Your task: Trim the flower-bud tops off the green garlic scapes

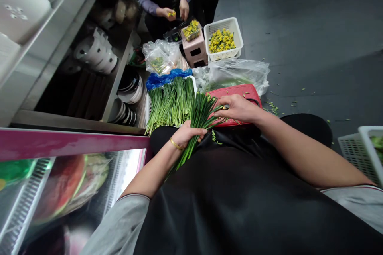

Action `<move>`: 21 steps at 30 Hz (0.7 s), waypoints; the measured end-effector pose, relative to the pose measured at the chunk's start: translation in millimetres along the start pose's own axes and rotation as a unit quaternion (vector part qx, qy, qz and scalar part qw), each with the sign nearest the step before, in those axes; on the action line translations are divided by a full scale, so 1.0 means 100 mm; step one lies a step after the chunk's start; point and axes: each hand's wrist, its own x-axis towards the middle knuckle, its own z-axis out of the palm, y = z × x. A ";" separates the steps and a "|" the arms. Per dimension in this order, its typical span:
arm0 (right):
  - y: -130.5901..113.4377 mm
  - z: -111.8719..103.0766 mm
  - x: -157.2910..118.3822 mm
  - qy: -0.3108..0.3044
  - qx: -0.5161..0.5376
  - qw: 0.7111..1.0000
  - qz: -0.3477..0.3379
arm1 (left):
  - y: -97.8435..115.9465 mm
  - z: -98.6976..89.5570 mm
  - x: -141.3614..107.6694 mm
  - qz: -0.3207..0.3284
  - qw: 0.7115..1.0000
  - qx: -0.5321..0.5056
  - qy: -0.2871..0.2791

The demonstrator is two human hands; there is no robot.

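Note:
My left hand (188,134) is closed around a bunch of long green chive stems (201,112), held slantwise over my lap with the lower ends pointing down to the left. At the upper right side of the bunch, my right hand (236,108) has its fingers bent and pinched on a few stem ends; the fingertips are partly hidden. Beneath that hand lies a red board or lid (239,91) strewn with green bits. To the left, a white basket (147,107) holds neatly laid chives (172,103) beside a blue plastic bag (167,77).
Across from me a seated person's hands (176,10) hold yellow flowers. A pink stool (194,51) bears a box of flowers; a white basket (239,34) holds more. Clear plastic bags (239,71) lie between. A metal shelf (60,28) and display case (89,137) line the left; another basket (363,135) stands right.

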 end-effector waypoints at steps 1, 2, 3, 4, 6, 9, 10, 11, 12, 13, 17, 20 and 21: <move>0.02 -0.01 0.00 -0.035 0.017 0.999 0.018 | 0.00 -0.01 -0.01 0.003 1.000 -0.004 0.001; 0.04 -0.02 -0.01 -0.060 0.032 0.997 0.033 | 0.00 -0.02 -0.02 0.006 1.000 -0.008 0.001; 0.06 -0.02 -0.03 -0.077 0.043 0.995 0.047 | 0.00 -0.03 -0.03 0.007 1.000 -0.011 0.002; 0.06 -0.03 -0.05 -0.085 0.046 0.994 0.058 | 0.00 -0.04 -0.03 0.006 1.000 -0.013 0.001; 0.04 0.00 -0.10 -0.070 0.023 0.995 0.066 | -0.01 -0.03 -0.03 -0.001 1.000 -0.012 -0.001; -0.01 0.15 -0.11 0.054 -0.019 0.998 0.031 | -0.01 -0.01 -0.02 -0.008 1.000 -0.010 -0.008; -0.01 0.21 -0.10 0.106 0.002 0.994 0.024 | -0.01 0.00 -0.01 -0.008 1.000 -0.010 -0.010; 0.00 0.26 -0.08 0.155 0.053 0.986 0.030 | -0.01 0.01 -0.01 -0.006 1.000 -0.010 -0.011; 0.03 0.29 -0.06 0.199 0.130 0.970 0.047 | -0.01 0.01 -0.02 -0.004 1.000 -0.010 -0.011; 0.07 0.31 -0.04 0.234 0.216 0.945 0.071 | 0.00 0.00 -0.02 -0.002 1.000 -0.009 -0.009; 0.19 0.20 -0.07 0.273 0.316 0.904 0.095 | -0.02 -0.02 -0.02 0.000 1.000 -0.006 0.010; 0.12 0.10 -0.12 0.189 0.148 0.970 0.034 | -0.05 0.00 0.00 -0.001 1.000 0.006 0.011; 0.08 0.08 -0.12 0.171 0.111 0.979 0.021 | -0.05 0.01 0.01 -0.003 1.000 0.011 0.007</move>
